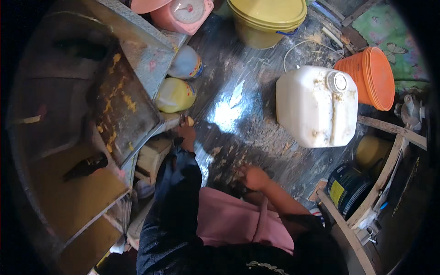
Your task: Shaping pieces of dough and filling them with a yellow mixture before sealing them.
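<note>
down on the wet, dark floor, streaked with pale scraps and glare, the biggest thing was the slanted metal work surface at the left, smeared with yellow. next in size came the white plastic jerrycan lying near the middle right, its cap up, with a stack of orange bowls just beside it and a yellow lidded tub farther up. two plastic jugs, one white and one yellow, lay tucked under the edge of the metal surface, and a pink kitchen scale sat above them.

the slick floor looked like the main risk: a hand pressing or wiping on it could skid, and the scraps could be pushed under the jerrycan or into the clutter at the right.

the left hand, sleeve dark, reached toward the lower edge of the metal surface, touching or nearly touching a small yellow bit there; its fingers seemed loosely curled, though how far open i could not tell. the right hand was low over the floor scraps, blurred, so its spread was unclear and nothing showed plainly in its hold.
</note>
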The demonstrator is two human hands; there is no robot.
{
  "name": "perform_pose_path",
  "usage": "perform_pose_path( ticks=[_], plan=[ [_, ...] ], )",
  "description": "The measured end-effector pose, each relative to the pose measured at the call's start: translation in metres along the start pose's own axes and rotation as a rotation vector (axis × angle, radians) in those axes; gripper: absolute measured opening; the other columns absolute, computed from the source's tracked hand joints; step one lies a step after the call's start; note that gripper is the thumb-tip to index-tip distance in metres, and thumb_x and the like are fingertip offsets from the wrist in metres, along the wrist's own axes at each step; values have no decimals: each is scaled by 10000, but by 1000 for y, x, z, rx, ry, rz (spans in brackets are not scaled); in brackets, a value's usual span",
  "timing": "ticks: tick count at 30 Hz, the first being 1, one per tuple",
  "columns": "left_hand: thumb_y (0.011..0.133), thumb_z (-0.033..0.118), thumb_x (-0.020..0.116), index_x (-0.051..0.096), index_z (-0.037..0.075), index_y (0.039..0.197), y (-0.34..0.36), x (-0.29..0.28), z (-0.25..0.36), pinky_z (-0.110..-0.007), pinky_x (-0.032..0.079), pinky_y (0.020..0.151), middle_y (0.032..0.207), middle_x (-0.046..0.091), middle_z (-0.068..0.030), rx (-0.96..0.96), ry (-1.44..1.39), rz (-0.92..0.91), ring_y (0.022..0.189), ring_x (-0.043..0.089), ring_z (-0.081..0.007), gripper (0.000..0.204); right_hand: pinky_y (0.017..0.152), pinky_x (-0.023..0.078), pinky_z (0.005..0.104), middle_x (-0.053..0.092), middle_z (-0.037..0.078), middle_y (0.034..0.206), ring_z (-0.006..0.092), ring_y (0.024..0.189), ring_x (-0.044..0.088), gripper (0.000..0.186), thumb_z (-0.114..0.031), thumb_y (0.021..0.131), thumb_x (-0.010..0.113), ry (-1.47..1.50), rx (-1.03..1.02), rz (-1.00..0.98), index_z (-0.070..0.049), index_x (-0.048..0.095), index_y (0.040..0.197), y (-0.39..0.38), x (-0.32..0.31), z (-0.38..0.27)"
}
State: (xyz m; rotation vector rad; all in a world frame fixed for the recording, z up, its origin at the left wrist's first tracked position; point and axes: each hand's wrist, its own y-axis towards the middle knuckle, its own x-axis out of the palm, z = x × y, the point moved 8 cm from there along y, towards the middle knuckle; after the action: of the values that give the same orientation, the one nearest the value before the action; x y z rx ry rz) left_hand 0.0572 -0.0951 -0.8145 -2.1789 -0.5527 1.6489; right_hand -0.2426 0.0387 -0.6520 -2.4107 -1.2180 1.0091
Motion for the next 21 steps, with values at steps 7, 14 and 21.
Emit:
perform_pose_path(
  ticks=[7,14,21],
  plan=[
    [803,183,628,640,17,984,-36,-103,121,-365,516,704,944,668,-108,109,-1070,-403,781,649,-229,246,935,397,457,478,210,1237,382,1107,489,508,-307,819,567,223,82,209,-46,451,1239,-37,-61,3],
    [882,80,527,525,12,1096,-250,-351,131,-318,551,675,947,623,-135,69,-2710,-571,839,638,-230,224,1069,181,553,411,118,1358,311,1288,345,597,-389,809,603,-400,-369,662,-115,425,1308,-122,-201,-192],
    [859,35,516,515,20,1048,-360,-458,106,-332,543,737,1010,593,-117,58,-2756,-738,854,625,-238,190,869,443,394,557,170,1140,314,1004,564,442,-270,815,646,-58,-2,-38,-101,535,1208,-205,-277,-200]
  ],
)
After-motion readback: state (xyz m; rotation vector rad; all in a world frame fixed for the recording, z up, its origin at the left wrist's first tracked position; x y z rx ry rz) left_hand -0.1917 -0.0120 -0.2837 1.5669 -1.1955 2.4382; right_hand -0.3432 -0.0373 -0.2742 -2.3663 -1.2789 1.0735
